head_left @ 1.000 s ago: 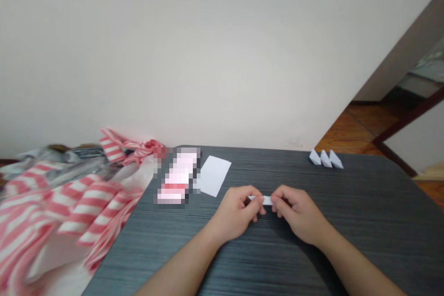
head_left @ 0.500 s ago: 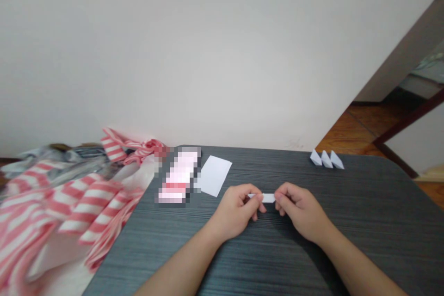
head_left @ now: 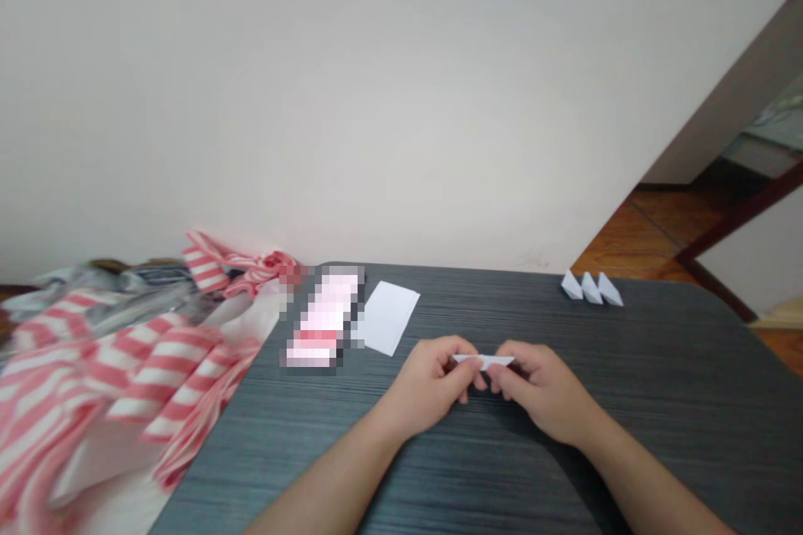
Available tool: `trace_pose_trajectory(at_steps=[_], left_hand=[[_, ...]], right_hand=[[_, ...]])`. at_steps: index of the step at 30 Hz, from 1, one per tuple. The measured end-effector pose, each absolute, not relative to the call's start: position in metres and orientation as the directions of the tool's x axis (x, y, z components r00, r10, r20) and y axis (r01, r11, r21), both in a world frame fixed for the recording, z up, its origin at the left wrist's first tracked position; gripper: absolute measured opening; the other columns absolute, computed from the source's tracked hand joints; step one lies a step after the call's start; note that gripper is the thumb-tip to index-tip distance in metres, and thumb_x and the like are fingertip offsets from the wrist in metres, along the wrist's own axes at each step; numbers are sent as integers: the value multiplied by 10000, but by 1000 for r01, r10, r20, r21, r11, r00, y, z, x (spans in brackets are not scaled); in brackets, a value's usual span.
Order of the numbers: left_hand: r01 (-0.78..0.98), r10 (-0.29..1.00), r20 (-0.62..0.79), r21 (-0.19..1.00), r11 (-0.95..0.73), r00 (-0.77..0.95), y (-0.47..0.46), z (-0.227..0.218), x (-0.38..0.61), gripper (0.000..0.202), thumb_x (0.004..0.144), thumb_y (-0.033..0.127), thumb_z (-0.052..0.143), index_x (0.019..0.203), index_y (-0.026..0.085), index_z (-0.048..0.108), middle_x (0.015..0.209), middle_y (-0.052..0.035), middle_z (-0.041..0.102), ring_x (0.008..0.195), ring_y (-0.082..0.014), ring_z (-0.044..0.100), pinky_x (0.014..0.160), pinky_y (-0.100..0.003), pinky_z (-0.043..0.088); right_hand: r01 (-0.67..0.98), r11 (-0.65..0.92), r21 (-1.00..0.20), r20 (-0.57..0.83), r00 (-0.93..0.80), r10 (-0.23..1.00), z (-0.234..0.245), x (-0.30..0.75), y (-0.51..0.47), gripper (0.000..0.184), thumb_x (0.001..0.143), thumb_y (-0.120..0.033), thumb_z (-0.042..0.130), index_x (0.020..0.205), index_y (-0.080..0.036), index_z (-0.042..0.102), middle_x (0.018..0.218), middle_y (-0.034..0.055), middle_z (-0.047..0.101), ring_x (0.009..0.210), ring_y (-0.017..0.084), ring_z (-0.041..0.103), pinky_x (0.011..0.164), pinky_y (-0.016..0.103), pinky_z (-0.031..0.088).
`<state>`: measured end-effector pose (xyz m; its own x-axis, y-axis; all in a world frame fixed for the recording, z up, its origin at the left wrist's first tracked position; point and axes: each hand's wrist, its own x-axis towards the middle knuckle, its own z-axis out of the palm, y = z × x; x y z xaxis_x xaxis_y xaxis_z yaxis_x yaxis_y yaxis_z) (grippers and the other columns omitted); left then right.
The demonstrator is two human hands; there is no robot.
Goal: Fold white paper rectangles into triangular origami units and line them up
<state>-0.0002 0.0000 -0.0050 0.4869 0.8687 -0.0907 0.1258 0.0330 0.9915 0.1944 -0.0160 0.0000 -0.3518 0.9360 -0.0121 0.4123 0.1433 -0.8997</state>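
A small folded piece of white paper [head_left: 487, 360] with pointed ends is held between both hands, above the dark table. My left hand [head_left: 436, 380] pinches its left part, thumb on the near side. My right hand [head_left: 533, 384] grips the right part the same way, its thumb almost touching the left one. The fingers behind the paper are partly hidden. Beyond my left hand lies a stack of white paper sheets [head_left: 390, 318]. Several folded white paper pieces [head_left: 590, 288], pointed in shape, stand in a row at the far right.
The dark wood-grain table [head_left: 502, 476] meets a pale wall [head_left: 401, 100] at the back. A pixelated pink-and-white object [head_left: 326, 318] lies at the table's left. Red-and-white striped cloth [head_left: 156, 368] is heaped left of the table. Wooden floor [head_left: 633, 226] shows at the right.
My right hand has shifted its grip inward, so the thumbs are now close together. The paper's pointed right end now shows above my right thumb.
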Motion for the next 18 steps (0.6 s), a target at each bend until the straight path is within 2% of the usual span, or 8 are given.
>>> trace_pose_trajectory(at_steps=[4, 10, 15, 18], left_hand=[[122, 853, -108, 991, 52, 510, 0, -3, 0, 183, 881, 301, 594, 841, 130, 648, 735, -38, 695, 522, -82, 543, 510, -183, 422], [176, 857, -83, 984, -10, 509, -1, -2, -2, 221, 901, 287, 555, 771, 136, 651, 691, -30, 693, 521, -83, 541, 511, -180, 412], [238, 866, -75, 970, -52, 494, -2, -1, -3, 229, 896, 266, 548, 749, 135, 665, 650, -25, 677, 516, -88, 533, 498, -180, 384], [254, 866, -61, 964, -78, 497, -2, 0, -3, 233, 892, 253, 550, 728, 136, 668, 611, -13, 652, 511, -86, 528, 498, -179, 377]], right_hand=[[424, 192, -885, 30, -358, 933, 4, 194, -16, 209, 893, -199, 560, 705, -167, 645, 589, -27, 574, 550, 114, 503, 542, 217, 363], [447, 226, -865, 66, -345, 936, 1, 193, -16, 223, 892, -222, 569, 684, -168, 628, 592, -27, 558, 551, 114, 487, 536, 218, 350], [455, 202, -867, 54, -317, 947, -2, 192, -15, 161, 885, -261, 589, 776, -170, 664, 640, -14, 589, 575, 123, 503, 537, 219, 363], [476, 205, -855, 51, -317, 947, 1, 191, -16, 168, 881, -245, 586, 748, -172, 658, 606, -20, 588, 555, 122, 509, 535, 220, 363]])
